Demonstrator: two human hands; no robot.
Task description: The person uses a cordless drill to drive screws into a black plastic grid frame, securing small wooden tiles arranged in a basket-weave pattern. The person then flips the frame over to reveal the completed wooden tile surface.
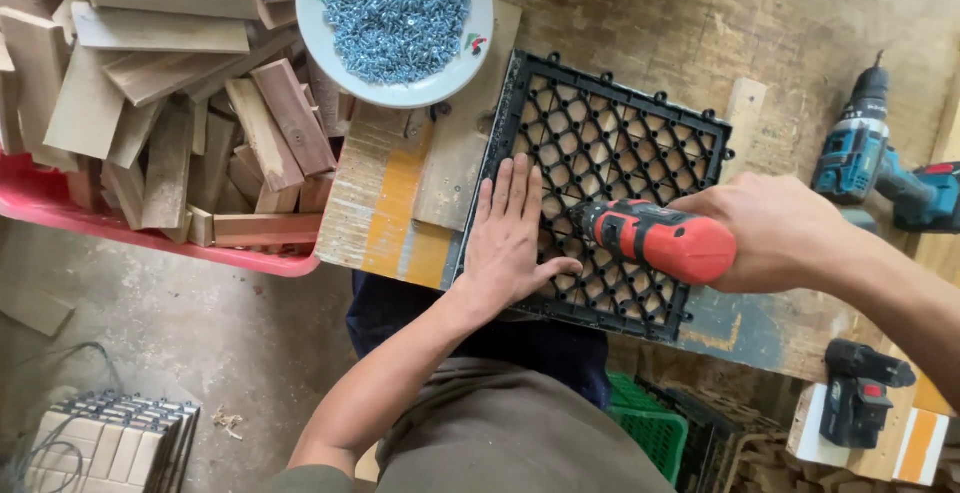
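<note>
Pressing its open left hand (510,243) flat on a black plastic grid tile (610,153) on the wooden tabletop (800,13), a person gripped a red power screwdriver (655,240) in the right hand (775,233), its tip on the tile, near a plate of screws (398,18).

One black plastic grid tile (640,143) was counted on the bench (800,23). Three power tools were seen: one red cordless screwdriver (655,240), one teal cordless drill (860,153) and one black drill (858,393). One white plate (322,41) of blue screws (397,11), too many to be counted, was noted, and one red tray (40,203) of wooden offcuts (170,83).
</note>
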